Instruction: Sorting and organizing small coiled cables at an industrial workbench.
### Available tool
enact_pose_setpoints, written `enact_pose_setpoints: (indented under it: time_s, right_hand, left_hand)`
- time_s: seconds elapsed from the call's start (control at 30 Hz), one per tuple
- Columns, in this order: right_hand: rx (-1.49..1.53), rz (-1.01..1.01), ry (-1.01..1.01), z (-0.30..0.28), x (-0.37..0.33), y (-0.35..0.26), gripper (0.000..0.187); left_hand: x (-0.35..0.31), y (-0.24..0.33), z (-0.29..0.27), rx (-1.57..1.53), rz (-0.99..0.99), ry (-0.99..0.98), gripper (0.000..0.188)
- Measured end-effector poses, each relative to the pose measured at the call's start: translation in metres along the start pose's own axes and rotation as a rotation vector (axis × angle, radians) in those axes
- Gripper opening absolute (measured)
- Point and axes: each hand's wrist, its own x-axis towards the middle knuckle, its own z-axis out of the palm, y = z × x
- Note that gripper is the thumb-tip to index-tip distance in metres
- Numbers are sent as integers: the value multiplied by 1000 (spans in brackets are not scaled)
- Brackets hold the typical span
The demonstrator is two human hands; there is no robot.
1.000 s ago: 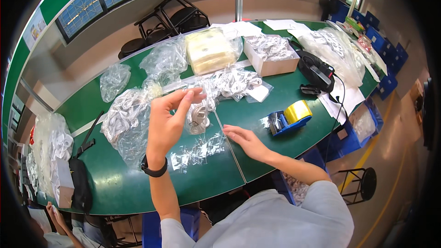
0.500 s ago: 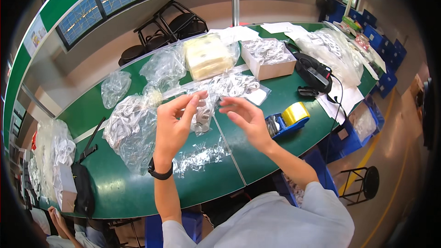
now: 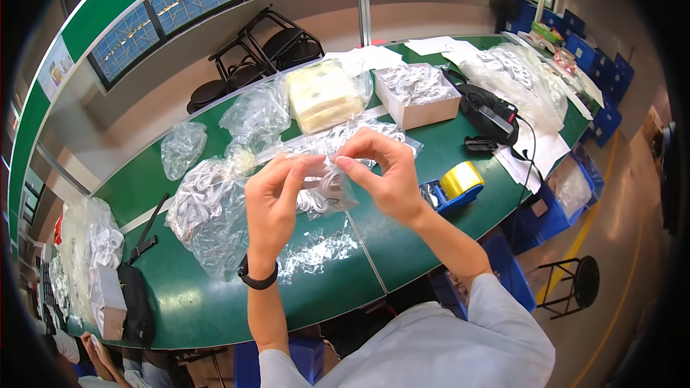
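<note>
My left hand (image 3: 273, 197) and my right hand (image 3: 388, 176) are raised over the table, fingertips almost meeting. Both pinch at the upper edge of a small clear plastic bag (image 3: 332, 197). White coiled cable shows inside the bag, which hangs below my fingers. My fingers partly hide its top. Small white pieces (image 3: 316, 253) lie scattered on the green table (image 3: 201, 309) just beyond my left wrist. Beyond my hands lies a pile of bagged white cables (image 3: 366, 129). A large clear bag of white cables (image 3: 208, 205) rests left of my left hand.
A blue tape dispenser with yellow tape (image 3: 460, 183) stands right of my right hand. Farther back are a carton of white cables (image 3: 424, 111), a stack of pale yellow sheets (image 3: 323, 97) and a black bag (image 3: 485, 115). Another person's hands (image 3: 97, 352) show at lower left.
My hands have come together; the right hand's spread fingers have closed into a pinch. The clear bag with cable now shows wider beneath them. The view has shifted slightly.
</note>
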Motion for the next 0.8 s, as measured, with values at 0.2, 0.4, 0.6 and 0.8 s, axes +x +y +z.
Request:
enact_pose_setpoints:
  time_s: [0.2,0.4,0.6,0.8]
  right_hand:
    - [0,-74,-4,-2,4,-11,5]
    - [-197,-138,-56,-12,4,-24,7]
    - [-35,-59,-146,-21,-2,-35,14]
    - [-39,-260,-306,-31,0,-42,20]
  left_hand:
    - [-1,-1,-5,0,2,-34,13]
    - [-6,5,-2,-56,-2,41,13]
    - [-9,19,-11,-6,77,-42,19]
    - [-15,38,-13,104,278,-151,28]
